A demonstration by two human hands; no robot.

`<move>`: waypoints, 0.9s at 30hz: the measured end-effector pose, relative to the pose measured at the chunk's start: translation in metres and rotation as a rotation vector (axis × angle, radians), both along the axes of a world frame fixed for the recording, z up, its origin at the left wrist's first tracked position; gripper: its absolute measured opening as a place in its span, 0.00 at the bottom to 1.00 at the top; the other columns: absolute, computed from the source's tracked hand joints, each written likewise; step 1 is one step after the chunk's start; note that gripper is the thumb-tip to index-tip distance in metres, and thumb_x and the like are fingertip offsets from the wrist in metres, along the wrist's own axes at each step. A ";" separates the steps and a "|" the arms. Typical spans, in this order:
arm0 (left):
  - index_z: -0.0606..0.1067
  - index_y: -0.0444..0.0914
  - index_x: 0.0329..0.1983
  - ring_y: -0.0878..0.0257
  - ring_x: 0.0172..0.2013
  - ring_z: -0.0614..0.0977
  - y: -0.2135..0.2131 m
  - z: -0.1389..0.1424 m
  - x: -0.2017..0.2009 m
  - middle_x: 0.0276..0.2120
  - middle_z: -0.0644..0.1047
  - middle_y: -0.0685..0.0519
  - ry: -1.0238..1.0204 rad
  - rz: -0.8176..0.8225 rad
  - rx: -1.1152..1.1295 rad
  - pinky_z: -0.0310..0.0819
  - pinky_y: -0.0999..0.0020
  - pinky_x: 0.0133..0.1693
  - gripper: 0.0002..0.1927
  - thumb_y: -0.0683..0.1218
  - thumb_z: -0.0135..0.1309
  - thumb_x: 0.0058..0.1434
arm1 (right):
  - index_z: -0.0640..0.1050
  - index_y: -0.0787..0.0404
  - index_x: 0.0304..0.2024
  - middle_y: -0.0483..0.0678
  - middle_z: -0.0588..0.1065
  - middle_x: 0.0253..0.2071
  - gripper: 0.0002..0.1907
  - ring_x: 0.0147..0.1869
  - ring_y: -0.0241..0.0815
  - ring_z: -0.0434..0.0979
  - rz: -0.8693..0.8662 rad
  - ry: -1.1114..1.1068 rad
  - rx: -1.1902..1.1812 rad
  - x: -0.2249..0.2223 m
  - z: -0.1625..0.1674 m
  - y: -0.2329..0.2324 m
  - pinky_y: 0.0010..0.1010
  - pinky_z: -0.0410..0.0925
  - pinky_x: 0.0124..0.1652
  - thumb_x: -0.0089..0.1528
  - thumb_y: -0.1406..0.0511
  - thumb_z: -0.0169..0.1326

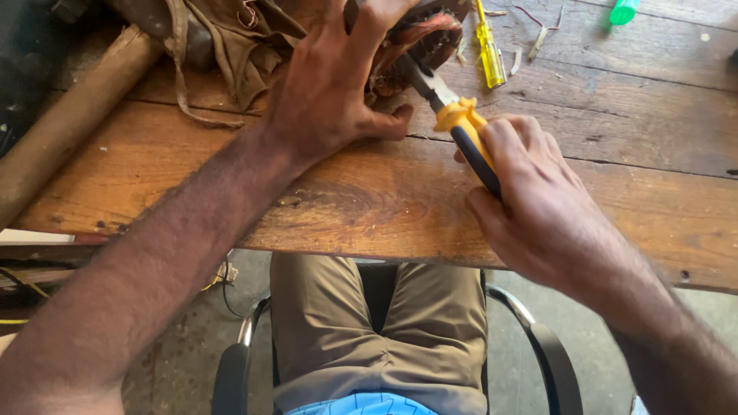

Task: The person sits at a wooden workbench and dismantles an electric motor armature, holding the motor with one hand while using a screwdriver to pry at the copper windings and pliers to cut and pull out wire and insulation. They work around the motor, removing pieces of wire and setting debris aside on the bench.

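Pliers (461, 127) gripped by right hand (538, 207) | left hand (338, 92) clamps coil part (427, 34) | wooden table (369, 200)

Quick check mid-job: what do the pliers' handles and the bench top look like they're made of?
Yellow-and-dark-blue pliers in the right hand: handles look like moulded plastic or rubber sleeves, smooth and matte; the jaws look like bare grey steel. Brown plank bench top: wood, with visible grain, knots and cracks, and a slight worn sheen.

Pliers (461, 131) on the workbench (369, 200), between left hand (330, 92) and right hand (538, 207); screwdriver (490, 50) behind them.
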State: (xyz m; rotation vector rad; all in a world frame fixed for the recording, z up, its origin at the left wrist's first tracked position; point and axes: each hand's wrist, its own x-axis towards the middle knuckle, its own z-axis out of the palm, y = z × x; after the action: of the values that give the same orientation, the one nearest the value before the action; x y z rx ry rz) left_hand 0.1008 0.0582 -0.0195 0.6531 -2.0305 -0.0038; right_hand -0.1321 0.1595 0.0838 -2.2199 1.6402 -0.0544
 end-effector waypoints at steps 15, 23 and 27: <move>0.60 0.36 0.65 0.43 0.52 0.78 0.005 0.006 0.000 0.53 0.73 0.40 -0.104 0.033 0.092 0.78 0.49 0.51 0.53 0.54 0.84 0.47 | 0.73 0.64 0.44 0.55 0.75 0.35 0.10 0.38 0.51 0.76 -0.238 -0.398 0.322 0.000 -0.008 -0.025 0.46 0.67 0.36 0.62 0.66 0.54; 0.57 0.38 0.68 0.48 0.52 0.79 0.004 0.000 -0.002 0.54 0.69 0.41 -0.121 0.058 0.003 0.83 0.57 0.50 0.47 0.49 0.80 0.59 | 0.73 0.65 0.51 0.47 0.73 0.40 0.13 0.41 0.36 0.74 -0.146 -1.023 0.483 -0.038 -0.027 -0.008 0.28 0.71 0.38 0.65 0.68 0.51; 0.56 0.38 0.69 0.50 0.52 0.79 -0.004 -0.005 -0.001 0.54 0.67 0.39 -0.118 0.072 -0.021 0.86 0.61 0.49 0.39 0.44 0.71 0.66 | 0.74 0.64 0.53 0.47 0.71 0.36 0.14 0.36 0.37 0.71 -0.172 -0.594 0.256 -0.085 -0.015 0.021 0.32 0.70 0.33 0.66 0.65 0.51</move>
State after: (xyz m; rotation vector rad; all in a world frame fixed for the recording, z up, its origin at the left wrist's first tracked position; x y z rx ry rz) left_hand 0.0998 0.0537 -0.0248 0.7283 -2.1161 0.1005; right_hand -0.2167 0.1809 0.0689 -1.6517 1.3992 -0.4741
